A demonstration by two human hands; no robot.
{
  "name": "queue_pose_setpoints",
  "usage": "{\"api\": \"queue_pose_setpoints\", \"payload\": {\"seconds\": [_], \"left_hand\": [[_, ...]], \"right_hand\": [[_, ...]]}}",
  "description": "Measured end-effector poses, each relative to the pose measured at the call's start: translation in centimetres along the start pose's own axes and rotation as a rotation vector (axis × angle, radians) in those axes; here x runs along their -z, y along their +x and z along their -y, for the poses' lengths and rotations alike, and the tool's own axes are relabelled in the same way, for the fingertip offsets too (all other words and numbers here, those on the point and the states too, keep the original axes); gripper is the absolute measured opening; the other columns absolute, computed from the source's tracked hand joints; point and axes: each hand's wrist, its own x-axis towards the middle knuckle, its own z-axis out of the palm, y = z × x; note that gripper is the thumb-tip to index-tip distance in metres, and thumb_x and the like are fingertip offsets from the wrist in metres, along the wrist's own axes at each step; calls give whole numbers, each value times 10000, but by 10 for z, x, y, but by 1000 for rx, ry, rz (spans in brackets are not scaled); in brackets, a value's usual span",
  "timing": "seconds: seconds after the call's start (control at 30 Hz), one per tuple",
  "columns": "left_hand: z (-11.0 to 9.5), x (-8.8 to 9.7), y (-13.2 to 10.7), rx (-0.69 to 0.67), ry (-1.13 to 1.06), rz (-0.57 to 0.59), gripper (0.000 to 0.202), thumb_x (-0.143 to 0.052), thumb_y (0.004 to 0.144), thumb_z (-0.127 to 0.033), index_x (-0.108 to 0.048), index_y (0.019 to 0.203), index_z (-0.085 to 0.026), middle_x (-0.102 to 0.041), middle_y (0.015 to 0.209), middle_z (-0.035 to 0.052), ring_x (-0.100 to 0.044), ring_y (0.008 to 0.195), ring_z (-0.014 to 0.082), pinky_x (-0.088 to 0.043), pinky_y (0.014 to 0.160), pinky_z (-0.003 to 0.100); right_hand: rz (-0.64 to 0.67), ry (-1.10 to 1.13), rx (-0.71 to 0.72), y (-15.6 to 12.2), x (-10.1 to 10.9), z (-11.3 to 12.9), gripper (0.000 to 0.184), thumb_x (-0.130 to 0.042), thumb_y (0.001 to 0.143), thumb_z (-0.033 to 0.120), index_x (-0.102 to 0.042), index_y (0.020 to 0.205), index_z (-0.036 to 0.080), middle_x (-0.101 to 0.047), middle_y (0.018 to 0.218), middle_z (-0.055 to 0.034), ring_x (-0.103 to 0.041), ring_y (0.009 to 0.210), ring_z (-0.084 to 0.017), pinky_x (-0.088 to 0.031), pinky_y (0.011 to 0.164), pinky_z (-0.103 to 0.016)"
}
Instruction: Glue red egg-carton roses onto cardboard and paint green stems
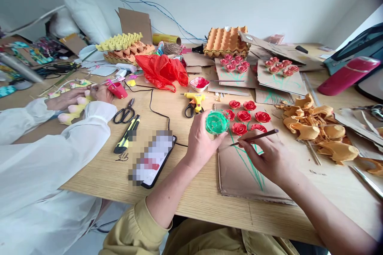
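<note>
My left hand [201, 140] is wrapped round a small cup of green paint [217, 122], held above the left edge of a cardboard sheet [236, 175]. A thin dark paintbrush [260, 136] is pinched in my right hand [271, 157], its tip pointing left, close to the cardboard and just below the cup. Several red paper-like roses [244, 116] sit on the upper part of the sheet. Green painted stem lines [253, 167] run down from them and meet low on the board. My right hand partly covers the sheet's right side.
Left of me, a co-worker's hands [101, 93] hold a red piece. Scissors [124, 114], a utility knife [127, 134], a phone [155, 159] and a yellow glue gun [195, 100] lie between us. Cut egg-carton pieces [317, 127] are heaped right; a pink bottle [348, 75] stands behind.
</note>
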Motion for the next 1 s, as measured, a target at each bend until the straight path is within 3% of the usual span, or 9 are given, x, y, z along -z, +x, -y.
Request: {"api": "queue_pose_setpoints", "payload": {"seconds": [0.17, 0.47, 0.7, 1.0], "left_hand": [[0, 1, 1, 2, 19, -9, 692, -824, 754, -291, -434, 1321, -213, -605, 1189, 107, -615, 1127, 273, -520, 979, 407], [0, -1, -1, -9, 9, 10, 684, -822, 754, -270, -439, 1317, -214, -600, 1225, 121, -610, 1152, 279, -519, 996, 428], [4, -4, -3, -16, 18, 17, 699, -831, 742, -270, -440, 1319, -215, -608, 1202, 111, -618, 1134, 270, -523, 989, 426], [5, -6, -4, -15, 23, 37, 713, -832, 738, -257, -433, 1328, -215, -604, 1251, 123, -606, 1178, 273, -516, 1012, 427]], "right_hand": [[85, 138, 38, 0, 0, 6, 83, -559, 969, 134, -598, 966, 208, -707, 847, -25, -677, 723, -156, -498, 644, -258], [241, 426, -48, -23, 20, -2, 192, -508, 977, 102, -603, 1083, 232, -681, 945, -24, -684, 855, -154, -535, 767, -288], [206, 334, -70, -32, 42, -11, 141, -527, 981, 129, -627, 1010, 225, -695, 888, -12, -682, 776, -124, -520, 702, -242], [110, 160, -142, -41, 55, -24, 133, -568, 955, 142, -652, 972, 244, -723, 845, -14, -687, 672, -136, -521, 523, -211]]}}
